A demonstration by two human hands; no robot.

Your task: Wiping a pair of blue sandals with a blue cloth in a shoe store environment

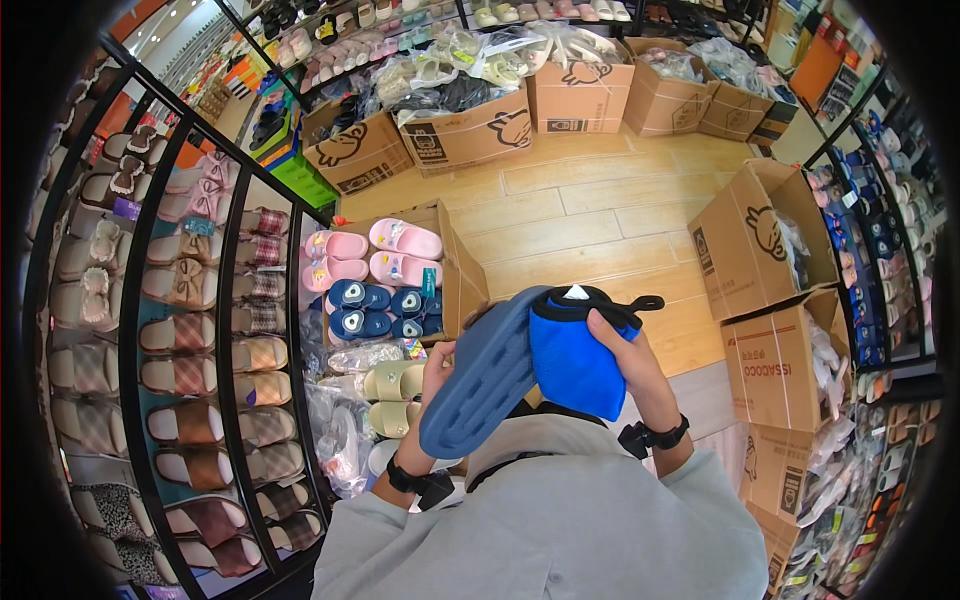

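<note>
A dark blue slide sandal (484,382) is held up in front of me, tilted, its grooved sole in view. My left hand (439,367) grips it from the left side, its fingers partly hidden behind the sole. In my right hand (626,349) is a bright blue cloth (574,360) with black edging, a black loop and a small white tag. The cloth lies against the sandal's right edge. Each wrist wears a black strap with a small device. Left of my hands, an open carton (461,277) holds pink slides (405,238) and navy slides (360,322).
Racks of slippers (184,334) with black metal frames line the left. Cardboard boxes (465,135) of bagged footwear stand across the far side, and more boxes (765,367) stand at the right. Olive slides (394,381) and bagged pairs lie near my left forearm. The floor (570,202) is wood-look.
</note>
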